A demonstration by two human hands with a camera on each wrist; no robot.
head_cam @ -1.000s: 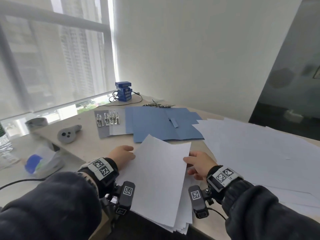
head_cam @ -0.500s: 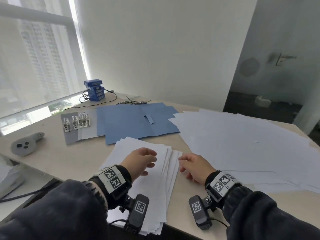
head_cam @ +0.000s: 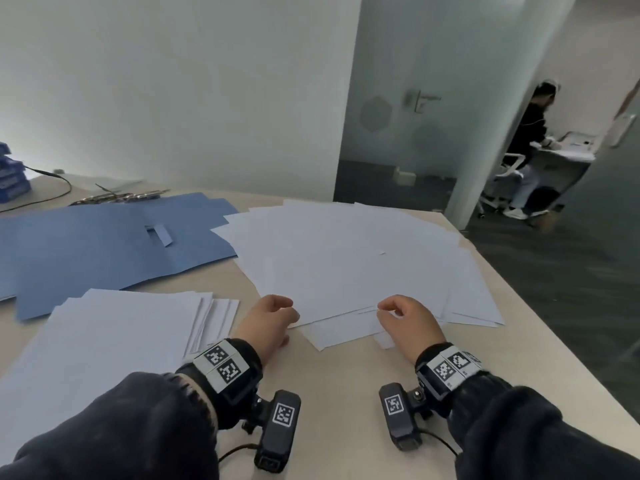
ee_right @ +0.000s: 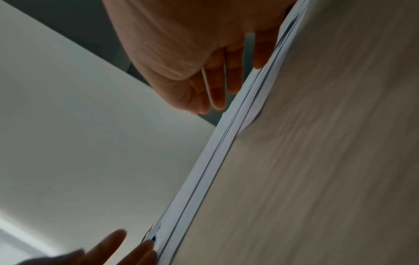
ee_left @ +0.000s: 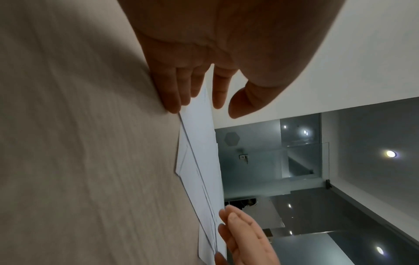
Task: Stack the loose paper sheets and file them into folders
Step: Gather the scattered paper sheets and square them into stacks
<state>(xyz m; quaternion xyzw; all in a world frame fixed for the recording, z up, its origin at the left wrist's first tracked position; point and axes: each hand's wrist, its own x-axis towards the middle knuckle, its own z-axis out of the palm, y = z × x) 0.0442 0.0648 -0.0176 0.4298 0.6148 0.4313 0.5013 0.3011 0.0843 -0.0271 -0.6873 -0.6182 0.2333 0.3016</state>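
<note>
Both hands have left the gathered stack (head_cam: 104, 337) and now reach the loose sheets (head_cam: 346, 265) spread on the bench (head_cam: 346, 368), left hand (head_cam: 266, 323) and right hand (head_cam: 408, 323) fingers relaxed, touching the near edges, so another batch comes next

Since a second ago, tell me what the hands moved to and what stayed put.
Both hands let go of the gathered stack, which now lies flat at the left, and moved right to the near edge of the spread loose sheets. The left hand and right hand touch that edge; a firm grip is not clear. The blue folders stayed put.
</note>
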